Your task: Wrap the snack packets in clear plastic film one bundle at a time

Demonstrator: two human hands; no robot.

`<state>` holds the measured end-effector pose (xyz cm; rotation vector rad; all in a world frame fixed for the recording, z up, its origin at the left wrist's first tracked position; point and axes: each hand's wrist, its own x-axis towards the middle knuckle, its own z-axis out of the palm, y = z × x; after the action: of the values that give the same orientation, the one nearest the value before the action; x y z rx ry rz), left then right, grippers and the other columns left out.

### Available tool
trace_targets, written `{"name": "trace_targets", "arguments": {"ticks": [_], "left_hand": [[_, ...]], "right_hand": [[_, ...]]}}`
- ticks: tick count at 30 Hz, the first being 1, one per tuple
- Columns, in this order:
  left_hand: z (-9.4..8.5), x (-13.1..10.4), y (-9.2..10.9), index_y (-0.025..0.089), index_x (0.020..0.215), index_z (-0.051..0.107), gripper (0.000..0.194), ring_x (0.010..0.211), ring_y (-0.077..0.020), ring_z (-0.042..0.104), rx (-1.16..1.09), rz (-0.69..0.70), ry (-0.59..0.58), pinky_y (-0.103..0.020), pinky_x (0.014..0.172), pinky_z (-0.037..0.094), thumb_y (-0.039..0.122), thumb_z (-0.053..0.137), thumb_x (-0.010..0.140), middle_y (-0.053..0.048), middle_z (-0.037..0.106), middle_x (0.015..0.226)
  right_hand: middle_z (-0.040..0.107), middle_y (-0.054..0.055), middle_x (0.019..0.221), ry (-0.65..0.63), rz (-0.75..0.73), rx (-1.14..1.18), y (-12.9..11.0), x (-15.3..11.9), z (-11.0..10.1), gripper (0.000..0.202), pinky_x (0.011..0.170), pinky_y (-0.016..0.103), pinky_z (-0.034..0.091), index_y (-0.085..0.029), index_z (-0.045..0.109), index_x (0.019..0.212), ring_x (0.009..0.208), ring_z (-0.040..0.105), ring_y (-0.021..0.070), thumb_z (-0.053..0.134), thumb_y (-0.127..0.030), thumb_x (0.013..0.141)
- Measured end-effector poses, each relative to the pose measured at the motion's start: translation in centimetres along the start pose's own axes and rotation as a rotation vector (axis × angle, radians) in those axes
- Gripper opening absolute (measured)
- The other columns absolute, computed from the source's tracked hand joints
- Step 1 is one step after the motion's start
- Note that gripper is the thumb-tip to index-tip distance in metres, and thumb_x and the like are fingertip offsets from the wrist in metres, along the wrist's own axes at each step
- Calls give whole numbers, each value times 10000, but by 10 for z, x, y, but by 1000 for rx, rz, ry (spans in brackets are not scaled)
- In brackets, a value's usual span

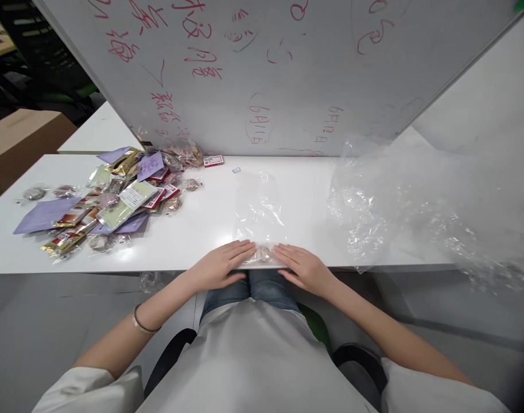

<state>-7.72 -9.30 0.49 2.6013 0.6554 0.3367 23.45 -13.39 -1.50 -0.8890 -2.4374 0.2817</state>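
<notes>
A clear plastic bag [262, 209] lies flat on the white table, stretching away from its front edge. At its near end, a small wrapped item [264, 253] shows through the plastic. My left hand [224, 264] rests flat on the left side of that near end, fingers stretched out. From the right, my right hand [302, 268] lies on the plastic in the same way, its fingers extended toward the small item. The fingertips of both hands are a short gap apart, with the item between them.
A pile of wrapped snacks and packets [124, 201] covers the table's left part. Large crumpled plastic sheeting [416, 212] spreads over the right side and hangs past the edge. A whiteboard [287, 86] stands behind the table [201, 223]. A cardboard box [24, 143] is far left.
</notes>
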Motion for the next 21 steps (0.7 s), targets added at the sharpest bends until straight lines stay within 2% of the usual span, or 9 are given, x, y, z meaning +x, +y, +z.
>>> {"name": "trace_targets", "arguments": {"ticks": [2,4,8,10,12,14,16,19,21], "left_hand": [[-1,-3,0,254,1472,459,458,1400,-226,463,-96,-19,27,-436,1177,364,310,429,1019,-64,520,1491],[-3,1,-5,264,1343,593,378,1271,-209,590,-227,-95,53,-402,1089,452,268,391,1024,-51,638,1364],[-11,31,-20,192,1047,688,294,861,-200,719,-426,-453,254,-319,798,554,369,462,989,-54,759,936],[-13,52,-28,165,1158,624,309,716,-199,702,-436,-625,333,-323,711,553,367,468,985,-34,718,766],[-12,70,-34,141,1350,501,411,703,-224,689,-287,-731,351,-366,705,556,304,488,973,-36,690,730],[-9,81,-38,142,1414,463,487,892,-281,686,-16,-700,393,-452,809,551,236,535,942,-114,706,905],[-7,82,-42,164,1327,572,394,1152,-331,607,184,-521,434,-528,962,496,222,551,938,-189,653,1189],[-11,71,-46,168,1224,654,324,1289,-289,543,178,-233,329,-485,1072,453,256,433,1004,-166,597,1353],[-17,59,-46,163,1330,593,392,1320,-258,534,98,-128,173,-442,1100,445,316,410,1019,-147,586,1397]], "right_hand": [[722,61,1221,88,-6,46,-2,-2,6,373,1031,414,532,-235,603,1333,1168,665,211,519,-166,977],[758,36,1120,129,54,151,2,4,9,268,1010,414,537,-248,681,1172,1104,695,206,486,-191,998],[750,58,953,128,501,307,22,42,4,274,773,352,582,-203,655,977,895,738,223,439,-368,1016],[719,32,861,83,730,269,33,69,2,312,660,304,554,-198,605,973,703,720,184,387,-414,1025],[706,30,830,20,863,144,40,92,3,287,670,303,537,-194,587,993,670,702,183,388,-399,1021],[714,76,853,-11,916,20,42,107,7,232,755,358,529,-175,599,1011,776,708,238,447,-349,995],[716,153,979,14,877,-87,41,111,12,227,863,440,502,-137,614,1078,952,687,310,482,-284,966],[625,190,1304,38,615,-162,43,100,16,370,1023,500,438,-128,577,1284,1230,575,324,408,-210,965],[566,137,1424,-23,376,-63,46,86,13,448,1104,491,403,-177,530,1389,1338,504,271,333,-211,988]]}}
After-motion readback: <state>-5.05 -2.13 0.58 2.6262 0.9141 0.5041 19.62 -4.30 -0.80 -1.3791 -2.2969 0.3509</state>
